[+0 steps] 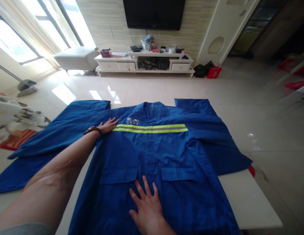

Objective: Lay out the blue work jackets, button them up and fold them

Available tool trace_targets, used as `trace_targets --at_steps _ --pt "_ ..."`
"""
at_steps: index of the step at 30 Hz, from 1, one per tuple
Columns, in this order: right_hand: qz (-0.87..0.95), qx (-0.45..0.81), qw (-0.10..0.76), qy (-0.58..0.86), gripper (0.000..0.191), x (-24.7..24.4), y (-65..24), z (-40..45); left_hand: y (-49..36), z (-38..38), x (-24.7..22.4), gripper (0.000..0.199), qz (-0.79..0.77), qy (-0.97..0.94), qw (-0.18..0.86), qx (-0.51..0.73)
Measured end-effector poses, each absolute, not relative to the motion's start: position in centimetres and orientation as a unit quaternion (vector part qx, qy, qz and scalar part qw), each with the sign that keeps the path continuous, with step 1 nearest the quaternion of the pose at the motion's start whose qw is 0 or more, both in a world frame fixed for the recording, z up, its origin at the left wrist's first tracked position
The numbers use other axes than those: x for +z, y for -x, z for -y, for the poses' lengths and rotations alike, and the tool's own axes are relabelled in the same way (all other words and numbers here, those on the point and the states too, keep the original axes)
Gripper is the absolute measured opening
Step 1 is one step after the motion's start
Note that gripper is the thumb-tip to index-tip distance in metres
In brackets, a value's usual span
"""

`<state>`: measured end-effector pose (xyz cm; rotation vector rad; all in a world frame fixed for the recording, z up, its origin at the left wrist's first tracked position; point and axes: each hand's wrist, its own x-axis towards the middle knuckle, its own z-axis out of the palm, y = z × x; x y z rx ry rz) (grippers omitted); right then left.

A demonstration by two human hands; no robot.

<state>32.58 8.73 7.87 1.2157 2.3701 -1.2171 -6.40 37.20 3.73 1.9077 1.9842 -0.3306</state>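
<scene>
A blue work jacket (166,150) lies spread out front side up, its collar pointing away from me and its sleeves out to both sides. Across its chest runs a yellow-green and grey reflective stripe (149,129), with a white printed logo (132,120) above the stripe's left part. My left hand (109,125), with a watch (92,130) on the wrist, rests flat on the jacket at the stripe's left end, fingers stretched. Lower down, my right hand (148,207) lies palm down with spread fingers on the jacket's front, between the left pocket flap (120,174) and the right pocket flap (178,173).
More blue cloth (93,105) lies beneath the sleeves. The white table (250,202) shows its edge at the right. Beyond the tiled floor stand a white TV cabinet (117,66) and a grey ottoman (76,58). A red bag (214,72) sits beside the cabinet.
</scene>
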Motion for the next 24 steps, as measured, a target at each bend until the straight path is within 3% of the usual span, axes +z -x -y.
trace_targets --at_steps 12,18,24 --pt "-0.816 -0.396 0.149 -0.395 0.065 7.0 -32.4 -9.6 7.5 -37.4 3.3 0.058 -0.687 -0.712 0.130 -0.060" --pt "-0.821 -0.392 0.126 -0.396 0.065 7.5 -32.6 -9.4 3.3 -32.3 3.3 0.059 -0.613 -0.782 0.106 -0.025" --pt "-0.825 -0.387 0.108 -0.397 0.066 7.5 -32.7 -9.2 0.0 -27.8 1.3 0.059 -0.661 -0.749 0.043 -0.005"
